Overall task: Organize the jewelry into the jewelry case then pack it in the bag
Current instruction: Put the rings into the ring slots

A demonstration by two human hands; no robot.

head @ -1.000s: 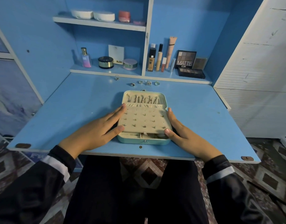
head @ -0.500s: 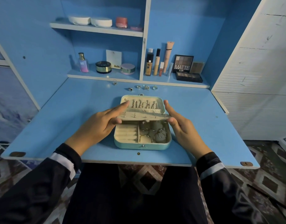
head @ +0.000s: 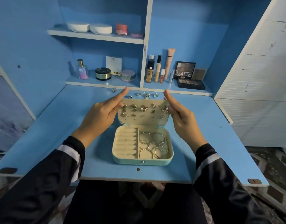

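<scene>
Mint-green leatherette covers the jewelry case, which sits on the blue bench close to the middle of its front edge, within easy reach of both arms. The case stands open. Its cream earring panel is held upright at the far side of the tray, presumably so the compartments beneath can be got at. The left hand pinches the panel's left edge between thumb and fingers, forefinger pointing straight up. The right hand grips the right edge the same way. Small earrings are pinned across the panel's face. In the tray, thin hoops fill the right compartment, overlapping one another, while the ring rolls on the left hold nothing. Several loose rings lie in a row along the bench's back edge, just below the cosmetics shelf (no bag shows anywhere). Judging by the empty rolls, those rings are what remains to stow before closing and packing.
</scene>
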